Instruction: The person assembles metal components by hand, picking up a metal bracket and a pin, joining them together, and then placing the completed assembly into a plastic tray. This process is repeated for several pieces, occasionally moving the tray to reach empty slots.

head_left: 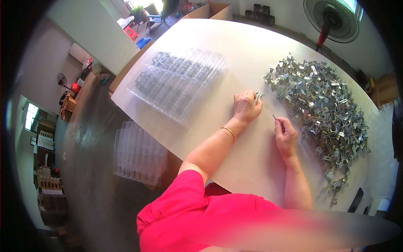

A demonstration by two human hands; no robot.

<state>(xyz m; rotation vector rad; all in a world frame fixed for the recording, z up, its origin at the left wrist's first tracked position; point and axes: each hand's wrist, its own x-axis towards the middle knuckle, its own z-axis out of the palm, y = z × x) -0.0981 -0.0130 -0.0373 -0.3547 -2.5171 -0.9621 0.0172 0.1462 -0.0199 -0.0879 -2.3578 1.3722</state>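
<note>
My left hand (247,107), with a gold bangle at the wrist, is over the middle of the pale table (241,164). Its fingers are closed on small silvery metal brackets (259,95); how many is hidden. Closer to me on the right, my right hand (286,135) pinches a thin metal piece (274,117), whose tip sticks out past the fingers. A wide heap of small metal brackets (323,111) spreads beside both hands. To the left lies a clear plastic tray (176,94) with long compartments; metal parts fill the far row and part of the nearer one.
Below the table's left edge stands a stack of clear trays (136,153). A dark flat object (356,200) lies near the right edge, beside clear plastic wrapping (384,155). Beyond the far edge are a cardboard box (220,11) and a standing fan (331,20).
</note>
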